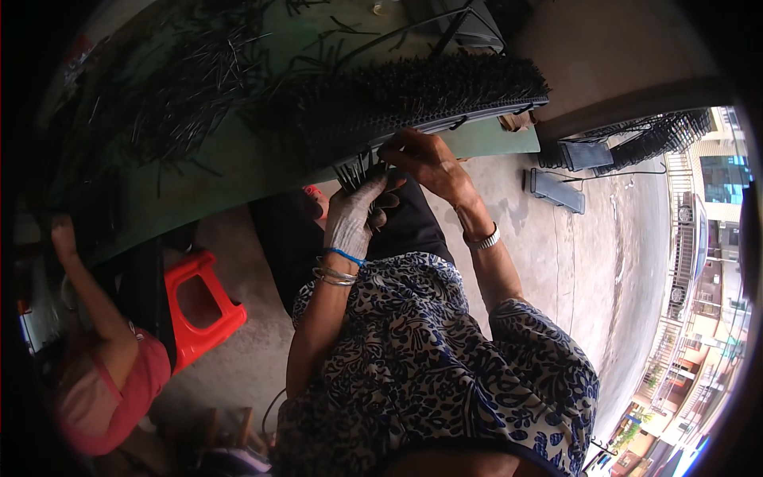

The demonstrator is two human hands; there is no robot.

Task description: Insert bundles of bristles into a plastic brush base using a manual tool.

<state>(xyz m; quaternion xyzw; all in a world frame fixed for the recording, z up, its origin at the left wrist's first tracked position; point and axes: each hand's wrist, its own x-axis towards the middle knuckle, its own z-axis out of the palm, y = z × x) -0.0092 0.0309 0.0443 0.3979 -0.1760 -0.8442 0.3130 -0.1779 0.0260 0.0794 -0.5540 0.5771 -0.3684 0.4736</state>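
Observation:
My left hand, in a pale glove with dark fingertips, is closed round a bunch of thin black strips whose ends fan out past the fingers. Just to its right, my bare right hand has thumb and fingers pinched together beside the bunch. What lies in that pinch is too small to make out. Directly beyond both hands, a long black perforated panel lies along the near edge of the green table. Many black strips stand up like bristles from its far side.
Loose black strips lie heaped across the table's left. A co-worker in a pink top sits at the left, one arm at the table. A red plastic stool stands between us. Grey trays rest on the floor at the right.

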